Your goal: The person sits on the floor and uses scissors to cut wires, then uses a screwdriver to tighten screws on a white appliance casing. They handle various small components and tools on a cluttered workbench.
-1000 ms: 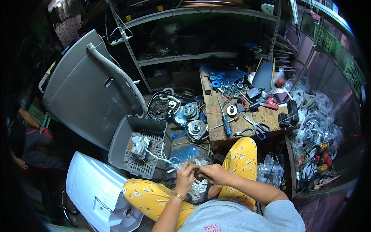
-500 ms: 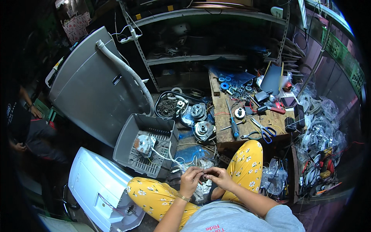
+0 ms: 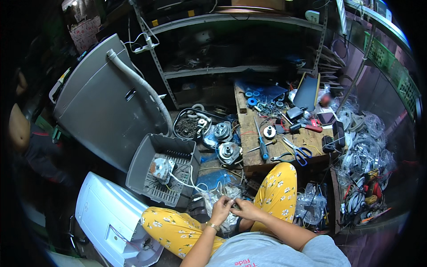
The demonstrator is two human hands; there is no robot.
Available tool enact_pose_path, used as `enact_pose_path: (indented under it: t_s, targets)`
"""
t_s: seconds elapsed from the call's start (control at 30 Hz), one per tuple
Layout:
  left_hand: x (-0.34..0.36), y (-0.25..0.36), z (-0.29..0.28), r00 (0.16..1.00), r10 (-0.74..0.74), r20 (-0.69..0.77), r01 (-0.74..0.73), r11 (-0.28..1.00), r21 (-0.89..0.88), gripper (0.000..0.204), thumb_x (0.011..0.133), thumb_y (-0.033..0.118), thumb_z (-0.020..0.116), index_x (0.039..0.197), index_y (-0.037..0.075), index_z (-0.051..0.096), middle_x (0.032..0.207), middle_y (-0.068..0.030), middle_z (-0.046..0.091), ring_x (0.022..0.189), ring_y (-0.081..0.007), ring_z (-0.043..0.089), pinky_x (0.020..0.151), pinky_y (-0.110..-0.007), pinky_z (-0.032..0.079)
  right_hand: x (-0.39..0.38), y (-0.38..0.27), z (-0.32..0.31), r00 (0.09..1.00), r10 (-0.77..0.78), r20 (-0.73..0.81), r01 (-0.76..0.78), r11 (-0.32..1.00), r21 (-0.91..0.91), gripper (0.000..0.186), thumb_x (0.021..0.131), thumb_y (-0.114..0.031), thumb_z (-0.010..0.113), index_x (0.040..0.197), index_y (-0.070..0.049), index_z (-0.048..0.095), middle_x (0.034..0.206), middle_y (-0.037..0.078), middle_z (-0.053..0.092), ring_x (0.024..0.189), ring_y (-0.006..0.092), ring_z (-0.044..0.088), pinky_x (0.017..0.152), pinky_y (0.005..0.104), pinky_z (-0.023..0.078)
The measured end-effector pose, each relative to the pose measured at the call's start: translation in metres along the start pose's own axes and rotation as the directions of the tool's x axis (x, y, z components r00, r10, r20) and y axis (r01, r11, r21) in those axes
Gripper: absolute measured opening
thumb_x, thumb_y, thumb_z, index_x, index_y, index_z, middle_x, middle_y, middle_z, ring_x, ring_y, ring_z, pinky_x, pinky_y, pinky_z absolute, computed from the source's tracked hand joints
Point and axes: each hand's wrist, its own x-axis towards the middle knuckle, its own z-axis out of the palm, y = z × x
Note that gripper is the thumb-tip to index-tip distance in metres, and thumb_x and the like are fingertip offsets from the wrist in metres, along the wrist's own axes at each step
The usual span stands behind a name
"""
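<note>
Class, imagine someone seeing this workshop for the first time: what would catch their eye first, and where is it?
Probably the yellow floral trousers at lower centre, with the person's left hand and right hand close together between the knees. Next, perhaps, the large grey panel with its pale hose at upper left. On the right, blue-handled scissors lie on a cluttered wooden worktop, beside heaped clear plastic.
</note>
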Motion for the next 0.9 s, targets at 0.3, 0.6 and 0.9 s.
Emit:
enact_pose_path:
  t_s: [0.3,0.6,0.9]
  targets:
    - [0.030,-0.028,0.035,0.992,-0.113,-0.063,0.124,0.967,0.221,0.048,0.090,0.043,0.052,0.071,0.001,0.063,0.061,-0.0190,0.060,0.058,-0.0351,0.059,0.057,-0.043,0.044,-0.007,0.005,-0.005,0.990,0.136,0.033,-0.137,0.990,0.022,0.049,0.081,-0.045,0.057,0.101,0.000,0.060,0.091,0.026,0.064,0.087,0.0438,0.062,0.079,0.0475,0.048]
    - [0.051,-0.059,0.008,0.971,-0.072,-0.229,0.201,0.765,0.612,0.040,0.092,0.041,0.047,0.081,0.009,0.068,0.070,-0.0215,0.063,0.068,-0.0413,0.063,0.061,-0.050,0.049,-0.036,-0.075,-0.017,0.988,-0.157,0.011,0.154,0.979,0.137,0.036,0.079,-0.036,0.062,0.094,-0.003,0.062,0.087,0.023,0.063,0.080,0.0369,0.063,0.072,0.0427,0.050]
    - [0.064,-0.010,0.011,0.979,0.140,-0.145,-0.121,0.984,0.130,0.040,0.091,0.037,0.058,0.099,0.001,0.041,0.069,-0.0119,0.053,0.060,-0.0258,0.053,0.058,-0.036,0.043,0.022,0.124,-0.249,0.599,-0.018,-0.801,-0.403,0.857,-0.320,0.041,0.078,-0.018,0.066,0.115,-0.004,0.054,0.114,0.019,0.056,0.103,0.0372,0.054,0.087,0.0458,0.044]
